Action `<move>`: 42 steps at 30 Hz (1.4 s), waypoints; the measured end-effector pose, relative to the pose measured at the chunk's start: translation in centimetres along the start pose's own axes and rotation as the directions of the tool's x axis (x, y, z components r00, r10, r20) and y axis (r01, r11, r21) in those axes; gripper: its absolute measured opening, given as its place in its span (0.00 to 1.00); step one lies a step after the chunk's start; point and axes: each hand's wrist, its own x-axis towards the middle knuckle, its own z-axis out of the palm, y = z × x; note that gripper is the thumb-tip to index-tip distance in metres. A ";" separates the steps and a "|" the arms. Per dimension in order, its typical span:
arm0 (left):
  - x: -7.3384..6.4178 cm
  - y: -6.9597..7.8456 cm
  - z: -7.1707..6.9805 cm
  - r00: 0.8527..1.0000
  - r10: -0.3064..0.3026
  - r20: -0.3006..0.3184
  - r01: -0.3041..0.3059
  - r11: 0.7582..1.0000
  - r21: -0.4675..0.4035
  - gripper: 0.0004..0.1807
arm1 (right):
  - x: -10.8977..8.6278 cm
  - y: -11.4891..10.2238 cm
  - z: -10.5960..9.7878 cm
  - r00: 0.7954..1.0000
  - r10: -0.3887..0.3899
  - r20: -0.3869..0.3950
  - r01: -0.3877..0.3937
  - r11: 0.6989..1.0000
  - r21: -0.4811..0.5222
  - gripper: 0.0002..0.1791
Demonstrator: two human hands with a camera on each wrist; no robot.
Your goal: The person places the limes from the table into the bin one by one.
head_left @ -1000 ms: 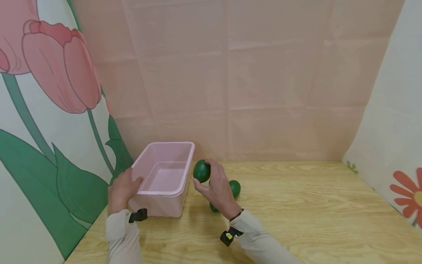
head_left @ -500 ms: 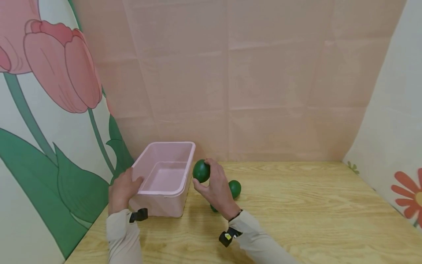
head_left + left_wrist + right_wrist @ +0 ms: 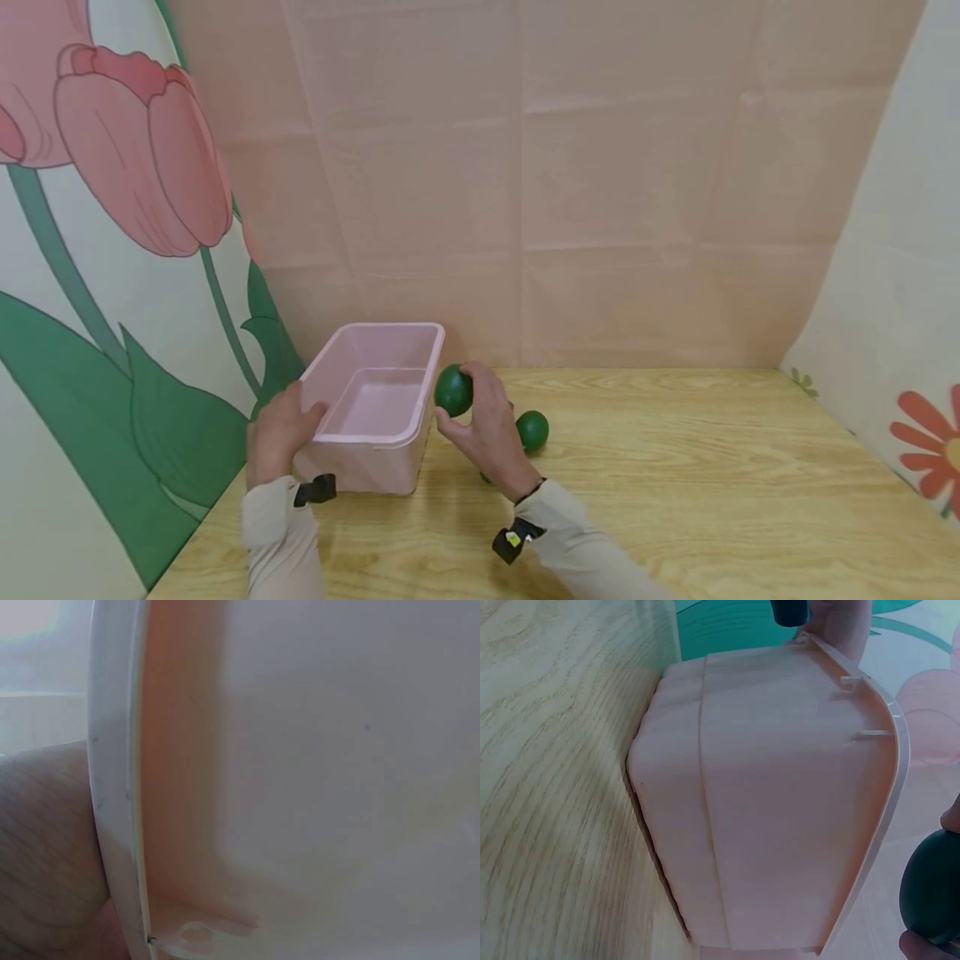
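Left of centre in the head view, the left grip (image 3: 281,431) points its thumb (image 3: 312,415) rightward, the left forearm (image 3: 281,542) upright below. Near the middle, the right grip (image 3: 489,427) pinches with thumb and fingers (image 3: 481,375), the right forearm (image 3: 596,546) slanting to lower right

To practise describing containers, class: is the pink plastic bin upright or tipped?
Upright: the bin sits base-down on the wooden table, its open top facing up.
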 end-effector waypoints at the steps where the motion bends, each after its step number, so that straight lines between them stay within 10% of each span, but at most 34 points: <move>1: 0.0 0.0 0.0 1.000 -0.001 0.000 0.001 1.000 0.001 0.31 | 0.0 0.0 0.1 1.000 0.001 0.001 -0.001 1.000 0.002 0.33; 42: 0.1 -0.1 0.0 1.000 0.021 -0.006 -0.021 0.998 0.067 0.31 | 0.2 -1.2 2.1 0.999 -0.030 0.043 0.026 0.996 0.088 0.32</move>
